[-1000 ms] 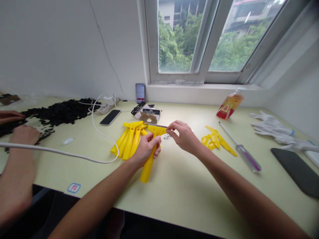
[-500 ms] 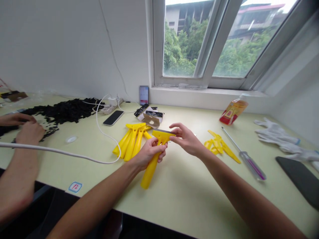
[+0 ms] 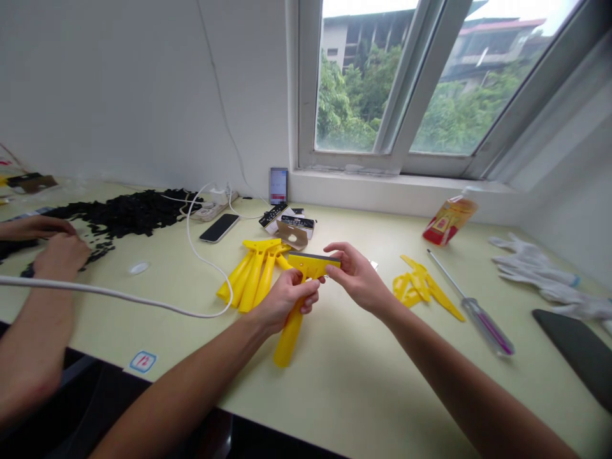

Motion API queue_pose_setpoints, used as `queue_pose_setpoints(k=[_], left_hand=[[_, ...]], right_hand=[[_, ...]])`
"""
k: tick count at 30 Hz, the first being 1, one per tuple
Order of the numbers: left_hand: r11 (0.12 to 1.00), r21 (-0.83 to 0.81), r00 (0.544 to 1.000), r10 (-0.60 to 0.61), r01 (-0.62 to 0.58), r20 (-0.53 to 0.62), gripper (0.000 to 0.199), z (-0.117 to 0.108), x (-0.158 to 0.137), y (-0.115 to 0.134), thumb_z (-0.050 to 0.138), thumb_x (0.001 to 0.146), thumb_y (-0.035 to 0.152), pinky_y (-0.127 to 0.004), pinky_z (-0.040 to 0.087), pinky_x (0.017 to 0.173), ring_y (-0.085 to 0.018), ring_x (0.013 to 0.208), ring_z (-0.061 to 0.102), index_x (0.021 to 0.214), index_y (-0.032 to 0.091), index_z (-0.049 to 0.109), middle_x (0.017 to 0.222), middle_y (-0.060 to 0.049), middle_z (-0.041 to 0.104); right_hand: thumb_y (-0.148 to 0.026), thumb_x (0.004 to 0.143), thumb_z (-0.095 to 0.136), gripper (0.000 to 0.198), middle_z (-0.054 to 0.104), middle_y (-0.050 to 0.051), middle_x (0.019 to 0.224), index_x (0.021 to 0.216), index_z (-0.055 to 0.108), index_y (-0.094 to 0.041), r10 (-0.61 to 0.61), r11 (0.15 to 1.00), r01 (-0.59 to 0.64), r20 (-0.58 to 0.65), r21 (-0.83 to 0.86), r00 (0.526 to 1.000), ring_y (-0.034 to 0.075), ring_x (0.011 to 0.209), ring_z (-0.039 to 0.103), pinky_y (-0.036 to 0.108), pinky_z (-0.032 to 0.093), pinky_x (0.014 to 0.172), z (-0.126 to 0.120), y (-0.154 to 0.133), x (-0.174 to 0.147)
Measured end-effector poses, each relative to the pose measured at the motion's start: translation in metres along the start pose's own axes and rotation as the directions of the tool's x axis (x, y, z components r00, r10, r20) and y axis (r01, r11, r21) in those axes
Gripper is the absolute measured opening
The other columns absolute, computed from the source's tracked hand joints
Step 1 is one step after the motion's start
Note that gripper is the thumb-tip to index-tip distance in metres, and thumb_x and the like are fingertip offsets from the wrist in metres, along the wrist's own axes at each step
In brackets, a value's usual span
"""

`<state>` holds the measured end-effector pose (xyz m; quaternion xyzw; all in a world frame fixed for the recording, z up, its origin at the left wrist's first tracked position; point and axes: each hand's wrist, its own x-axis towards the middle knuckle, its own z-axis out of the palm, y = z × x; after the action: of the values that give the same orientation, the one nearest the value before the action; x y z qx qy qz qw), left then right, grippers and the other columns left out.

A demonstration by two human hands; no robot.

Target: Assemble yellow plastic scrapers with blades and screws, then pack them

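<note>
My left hand (image 3: pixel 289 298) is wrapped round the neck of a yellow scraper (image 3: pixel 288 341), whose handle slants down toward me. Along the top of its wide head runs a dark, straight strip that looks like a blade (image 3: pixel 313 257). My right hand (image 3: pixel 356 275) pinches the right end of that head between thumb and fingers. Just left of my left hand, several more yellow scrapers (image 3: pixel 253 274) lie in a fanned pile. To the right of my right hand are loose flat yellow plastic pieces (image 3: pixel 418 284).
A screwdriver (image 3: pixel 488 325), white gloves (image 3: pixel 535 271) and a dark flat object (image 3: pixel 571 350) lie on the right. Small boxes (image 3: pixel 292 233), a phone (image 3: pixel 219 227) and a white cable (image 3: pixel 191 312) are behind and left. Another person's hands (image 3: pixel 60 255) work beside black pieces (image 3: pixel 138 213).
The scraper's head has tilted so its dark top strip shows more broadly. My right fingers have closed in on the head's right end. My left hand keeps its grip.
</note>
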<state>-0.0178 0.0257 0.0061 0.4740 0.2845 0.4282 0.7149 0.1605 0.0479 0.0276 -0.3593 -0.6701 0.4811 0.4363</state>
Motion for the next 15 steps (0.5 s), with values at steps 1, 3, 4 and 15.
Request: queue_pose_setpoints(k=[1, 3, 4, 15], left_hand=[[1.000, -0.004, 1.000, -0.004, 0.004, -0.002, 0.017, 0.000, 0.000, 0.000, 0.065, 0.084, 0.025, -0.018, 0.024, 0.044, -0.004, 0.048, 0.034, 0.093, 0.013, 0.056, 0.059, 0.006, 0.042], [1.000, -0.019, 1.000, -0.018, 0.018, -0.003, 0.018, 0.000, 0.000, -0.001, 0.065, 0.084, 0.025, -0.018, 0.024, 0.044, -0.004, 0.048, 0.033, 0.093, 0.013, 0.055, 0.059, 0.006, 0.042], [0.999, -0.028, 1.000, -0.027, 0.027, -0.004, 0.019, 0.000, 0.001, -0.001, 0.066, 0.084, 0.025, -0.017, 0.024, 0.044, -0.004, 0.048, 0.033, 0.093, 0.013, 0.055, 0.059, 0.006, 0.042], [0.977, -0.194, 0.989, -0.110, 0.090, -0.096, 0.030, -0.002, 0.005, -0.003, 0.073, 0.072, 0.024, -0.016, 0.024, 0.042, -0.004, 0.049, 0.036, 0.090, 0.012, 0.054, 0.064, 0.005, 0.044]], right_hand=[[-0.031, 0.086, 0.059, 0.029, 0.057, 0.001, 0.085, 0.111, 0.049, -0.021, 0.005, 1.000, -0.005, 0.000, 0.019, 1.000, 0.017, 0.077, 0.063, 0.034, 0.052, 0.069, 0.001, 0.001, -0.001], [-0.032, 0.086, 0.058, 0.030, 0.057, 0.001, 0.087, 0.112, 0.048, -0.022, 0.021, 0.999, -0.021, -0.007, 0.028, 1.000, 0.016, 0.077, 0.062, 0.034, 0.052, 0.069, 0.004, 0.003, -0.002], [-0.033, 0.087, 0.058, 0.030, 0.058, 0.001, 0.087, 0.112, 0.048, -0.022, 0.032, 0.999, -0.031, -0.011, 0.020, 0.999, 0.016, 0.076, 0.061, 0.033, 0.052, 0.068, 0.006, 0.003, -0.002], [-0.043, 0.087, 0.053, 0.035, 0.062, 0.012, 0.103, 0.113, 0.059, -0.021, -0.362, 0.388, -0.174, -0.323, -0.905, 0.874, 0.024, 0.079, 0.063, 0.043, 0.052, 0.070, -0.118, 0.011, -0.067]])
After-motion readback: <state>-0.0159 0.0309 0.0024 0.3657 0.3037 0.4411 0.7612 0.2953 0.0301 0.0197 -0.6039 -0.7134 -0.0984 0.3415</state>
